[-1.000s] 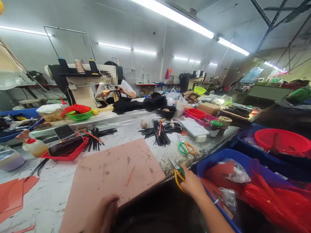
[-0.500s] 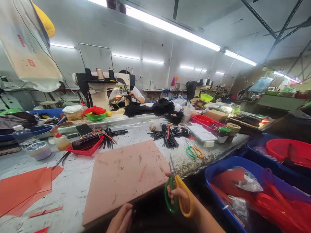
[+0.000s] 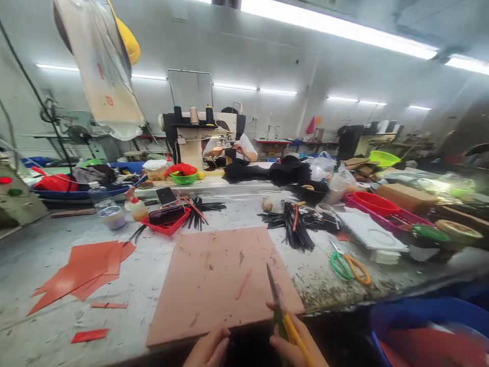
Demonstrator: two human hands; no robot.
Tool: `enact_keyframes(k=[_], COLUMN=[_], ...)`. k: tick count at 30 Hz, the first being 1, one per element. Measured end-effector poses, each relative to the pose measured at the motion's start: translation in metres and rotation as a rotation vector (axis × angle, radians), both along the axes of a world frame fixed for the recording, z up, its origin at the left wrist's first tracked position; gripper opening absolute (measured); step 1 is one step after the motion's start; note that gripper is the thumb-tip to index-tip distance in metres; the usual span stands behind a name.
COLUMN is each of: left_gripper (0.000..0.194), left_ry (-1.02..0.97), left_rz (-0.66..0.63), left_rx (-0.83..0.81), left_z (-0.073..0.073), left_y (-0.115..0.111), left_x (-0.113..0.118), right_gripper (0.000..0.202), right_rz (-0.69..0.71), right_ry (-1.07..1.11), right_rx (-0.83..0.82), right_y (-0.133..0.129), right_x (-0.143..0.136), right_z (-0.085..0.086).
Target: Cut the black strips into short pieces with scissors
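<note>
My right hand (image 3: 292, 339) is closed on scissors (image 3: 280, 306) with green and yellow handles, their blades pointing up over the front edge of a pink board (image 3: 214, 285). Just below that edge, my left hand (image 3: 209, 349) has its fingers curled together; whatever it holds, if anything, is hidden. A thin reddish strip (image 3: 243, 284) lies on the board. Orange-red sheets (image 3: 91, 260) rest to the left, with small red pieces (image 3: 89, 335) nearer the front. A second pair of scissors (image 3: 350, 267) lies to the right of the board.
Black strips (image 3: 298, 227) lie in bundles behind the board. A red tray (image 3: 168, 224) holds a phone. Right of centre are a notebook (image 3: 367, 229) and a red basin (image 3: 376, 203). A blue tub (image 3: 431, 311) stands low right. A person (image 3: 246, 148) sits behind a sewing machine.
The view has turned left, so the table's contents appear farther right. The scissors in my right hand now appear more edge-on, with their blades together. My left hand remains near the board's front edge.
</note>
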State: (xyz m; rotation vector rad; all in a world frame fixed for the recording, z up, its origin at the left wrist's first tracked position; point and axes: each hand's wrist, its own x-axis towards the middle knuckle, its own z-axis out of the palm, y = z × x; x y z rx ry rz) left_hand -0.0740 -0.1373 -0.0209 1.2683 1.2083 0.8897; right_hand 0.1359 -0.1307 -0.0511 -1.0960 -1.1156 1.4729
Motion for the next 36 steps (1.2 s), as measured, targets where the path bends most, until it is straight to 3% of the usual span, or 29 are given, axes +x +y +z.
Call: enact_keyframes(k=[4, 7, 10, 15, 21, 25, 31, 34, 36], left_gripper=[0.029, 0.024, 0.024, 0.032, 0.037, 0.033, 0.026, 0.027, 0.028], left_ry=[0.287, 0.390, 0.339, 0.206, 0.158, 0.211, 0.350, 0.375, 0.394], left_rz=[-0.233, -0.334, -0.275, -0.135, -0.094, -0.091, -0.234, -0.313, -0.311], left_rx=[0.083, 0.097, 0.044, -0.102, -0.137, -0.114, -0.030, -0.018, -0.017], left_z=[0.017, 0.024, 0.025, 0.027, 0.025, 0.024, 0.023, 0.021, 0.021], left_y=[0.012, 0.018, 0.022, 0.028, 0.030, 0.030, 0.032, 0.031, 0.030], left_x=[0.005, 0.009, 0.008, 0.003, -0.003, -0.004, 0.008, 0.017, 0.020], right_gripper=[0.051, 0.043, 0.039, 0.045, 0.039, 0.041, 0.040, 0.044, 0.045], right_rz=[0.095, 0.103, 0.119, 0.053, 0.077, 0.036, 0.210, 0.215, 0.200], right_ry=[-0.261, -0.315, -0.372, -0.748, -0.898, -0.879, -0.621, -0.448, -0.457], right_rx=[0.230, 0.313, 0.336, 0.376, 0.424, 0.393, 0.309, 0.232, 0.185], right_y=[0.008, 0.017, 0.029, 0.064, 0.090, 0.081, 0.048, 0.040, 0.044], right_x=[-0.020, -0.035, -0.038, -0.021, -0.030, -0.039, -0.037, -0.033, -0.024], right_z=[0.003, 0.011, 0.022, 0.038, 0.034, 0.035, 0.041, 0.040, 0.041])
